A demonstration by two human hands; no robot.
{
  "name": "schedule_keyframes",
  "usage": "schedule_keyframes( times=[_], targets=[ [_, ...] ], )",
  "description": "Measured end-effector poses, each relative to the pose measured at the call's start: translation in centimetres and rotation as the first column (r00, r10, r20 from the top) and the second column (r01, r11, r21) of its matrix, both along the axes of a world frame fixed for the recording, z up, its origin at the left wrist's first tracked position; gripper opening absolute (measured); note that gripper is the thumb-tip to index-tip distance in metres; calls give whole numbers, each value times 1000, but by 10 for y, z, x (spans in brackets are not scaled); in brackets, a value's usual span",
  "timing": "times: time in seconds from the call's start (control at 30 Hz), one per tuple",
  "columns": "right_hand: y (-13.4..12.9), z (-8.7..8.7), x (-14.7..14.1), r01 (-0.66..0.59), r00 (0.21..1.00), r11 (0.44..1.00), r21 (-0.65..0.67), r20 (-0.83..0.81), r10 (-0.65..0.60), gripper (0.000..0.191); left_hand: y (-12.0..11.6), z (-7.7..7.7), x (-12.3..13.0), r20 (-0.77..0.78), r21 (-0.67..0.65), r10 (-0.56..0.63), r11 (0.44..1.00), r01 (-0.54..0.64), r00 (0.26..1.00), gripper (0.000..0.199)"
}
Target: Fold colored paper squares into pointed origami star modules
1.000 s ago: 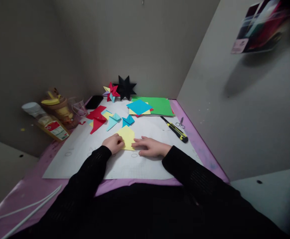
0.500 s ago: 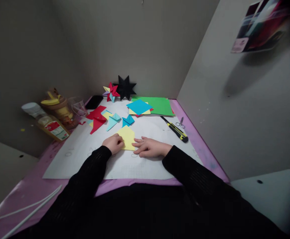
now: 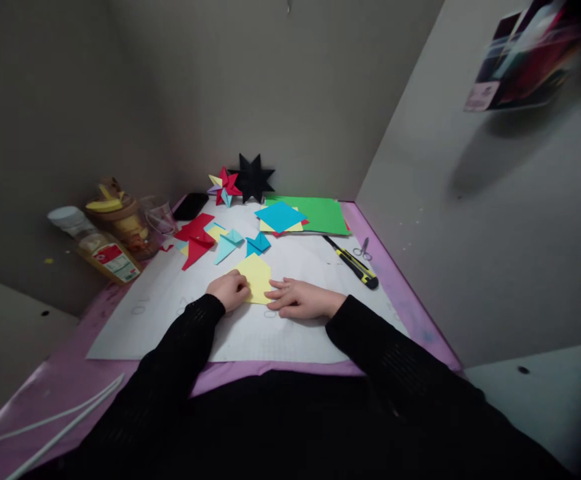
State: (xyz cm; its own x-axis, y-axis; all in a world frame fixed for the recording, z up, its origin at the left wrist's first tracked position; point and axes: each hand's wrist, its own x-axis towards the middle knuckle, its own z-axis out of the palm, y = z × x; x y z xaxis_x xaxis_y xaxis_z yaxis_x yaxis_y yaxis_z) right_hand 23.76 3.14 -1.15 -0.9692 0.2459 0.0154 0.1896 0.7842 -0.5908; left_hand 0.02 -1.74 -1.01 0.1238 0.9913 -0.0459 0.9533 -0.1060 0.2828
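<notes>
A yellow paper [image 3: 257,279] with a pointed top lies on the white sheet [image 3: 280,340] in front of me. My left hand [image 3: 229,291] is curled closed on its left edge. At the right edge, my right hand [image 3: 303,298] lies with fingers spread, its fingertips touching the paper. Just beyond are a folded blue piece [image 3: 258,245], a light blue piece [image 3: 229,244] and red pieces [image 3: 198,248]. A multicoloured paper star [image 3: 225,186] and a black star [image 3: 253,177] stand against the back wall.
Green paper [image 3: 323,215] lies at the back under a blue square [image 3: 280,217]. A cutter [image 3: 355,265] and small scissors [image 3: 363,251] are on the right. A glue bottle [image 3: 113,257], a pot [image 3: 123,220], a clear cup [image 3: 159,217] and a black phone [image 3: 191,206] sit on the left.
The view has shifted very slightly. Both hands keep their places on the yellow paper.
</notes>
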Motion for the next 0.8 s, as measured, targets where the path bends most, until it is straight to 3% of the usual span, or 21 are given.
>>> schedule_keyframes(
  times=[0.53, 0.67, 0.8],
  targets=[
    [2, 2, 3, 15, 1000, 998, -68, 6, -14, 35, 1, -2, -2, 6, 6, -22, 1000, 22, 1000, 19],
    [-3, -1, -2, 34, 998, 998, 48, -53, -32, 50, 1, -2, -1, -3, 8, -20, 1000, 20, 1000, 19],
    [-8, -2, -6, 40, 999, 986, 159, 25, -45, 54, 0, 0, 0, 10, 1, -12, 1000, 12, 1000, 20]
  ],
)
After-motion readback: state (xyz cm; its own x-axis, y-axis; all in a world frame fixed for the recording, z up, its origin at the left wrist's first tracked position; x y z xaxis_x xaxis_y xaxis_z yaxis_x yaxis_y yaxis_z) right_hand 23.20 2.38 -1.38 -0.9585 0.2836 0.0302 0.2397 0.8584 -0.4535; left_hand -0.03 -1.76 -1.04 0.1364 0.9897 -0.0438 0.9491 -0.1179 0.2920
